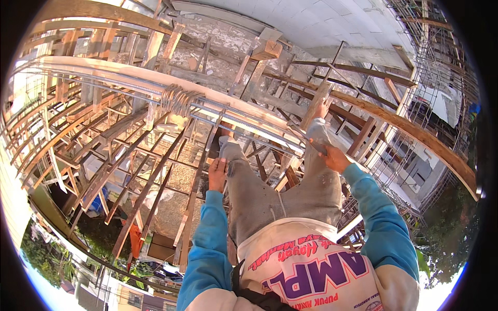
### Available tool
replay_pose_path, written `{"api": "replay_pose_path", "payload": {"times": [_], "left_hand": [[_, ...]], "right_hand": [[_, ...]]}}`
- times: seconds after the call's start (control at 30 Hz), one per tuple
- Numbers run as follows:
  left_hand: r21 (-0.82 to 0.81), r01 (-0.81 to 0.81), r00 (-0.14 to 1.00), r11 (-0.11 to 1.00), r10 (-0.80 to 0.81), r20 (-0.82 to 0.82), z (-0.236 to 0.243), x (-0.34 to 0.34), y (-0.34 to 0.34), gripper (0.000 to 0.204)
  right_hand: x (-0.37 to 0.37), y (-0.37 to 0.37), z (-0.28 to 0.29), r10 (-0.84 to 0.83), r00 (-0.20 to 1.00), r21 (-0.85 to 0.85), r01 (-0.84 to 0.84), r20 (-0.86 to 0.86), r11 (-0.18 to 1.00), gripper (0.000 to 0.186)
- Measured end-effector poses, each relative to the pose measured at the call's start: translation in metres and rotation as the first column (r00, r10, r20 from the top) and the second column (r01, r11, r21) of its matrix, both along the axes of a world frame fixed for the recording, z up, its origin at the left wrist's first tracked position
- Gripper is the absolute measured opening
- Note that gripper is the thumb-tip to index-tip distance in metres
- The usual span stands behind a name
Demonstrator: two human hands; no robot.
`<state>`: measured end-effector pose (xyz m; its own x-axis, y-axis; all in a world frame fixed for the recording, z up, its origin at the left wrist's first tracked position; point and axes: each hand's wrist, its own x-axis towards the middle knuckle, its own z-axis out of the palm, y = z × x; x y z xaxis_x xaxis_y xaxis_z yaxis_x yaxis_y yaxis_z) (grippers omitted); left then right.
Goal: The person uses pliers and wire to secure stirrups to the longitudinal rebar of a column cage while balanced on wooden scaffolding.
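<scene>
At 3 o'clock in the view, the right hand (337,158) is holding a dark, slim tool (317,146), fingers wrapping closed around it, and the tool is pointing toward 10 o'clock. At 8 o'clock, the left hand (217,175) is bending its fingers slightly beside a thigh; I cannot tell whether they are gripping anything. A bundle of metal rings (179,100) is lying at 10 o'clock.

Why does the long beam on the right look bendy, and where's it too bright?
Head view, right: the fisheye lens likely bends the beam, curving straight edges near the rim; head view, lower left and lower right rim: glare turns white; head view, middle: left hand and right hand show without strong blur.
</scene>
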<state>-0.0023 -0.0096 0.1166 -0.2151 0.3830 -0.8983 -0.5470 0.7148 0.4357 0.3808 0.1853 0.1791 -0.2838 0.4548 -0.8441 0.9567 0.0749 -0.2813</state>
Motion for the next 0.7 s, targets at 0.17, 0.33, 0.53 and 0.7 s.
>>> {"api": "replay_pose_path", "payload": {"times": [0.17,0.33,0.53,0.7], "left_hand": [[0.211,0.265,0.963,0.941,-0.269,-0.011,0.075,-0.013,0.012,0.014],[0.247,0.693,0.718,0.678,-0.679,-0.151,0.114,0.004,0.030,0.019],[0.407,0.529,0.798,0.744,-0.600,0.059,0.151,0.030,0.058,0.024],[0.471,0.635,0.746,0.612,-0.646,-0.166,0.187,0.072,0.093,0.033]], "right_hand": [[-0.011,-0.044,0.068,-0.639,0.767,-0.067,0.641,0.050,0.765,0.051],[-0.037,-0.097,0.086,-0.768,0.584,-0.055,0.785,-0.264,0.616,0.053],[-0.083,-0.108,0.146,-0.708,0.609,-0.112,0.724,-0.358,0.680,0.050],[-0.115,-0.120,0.151,-0.312,0.751,0.143,0.472,-0.582,0.870,0.054]]}}
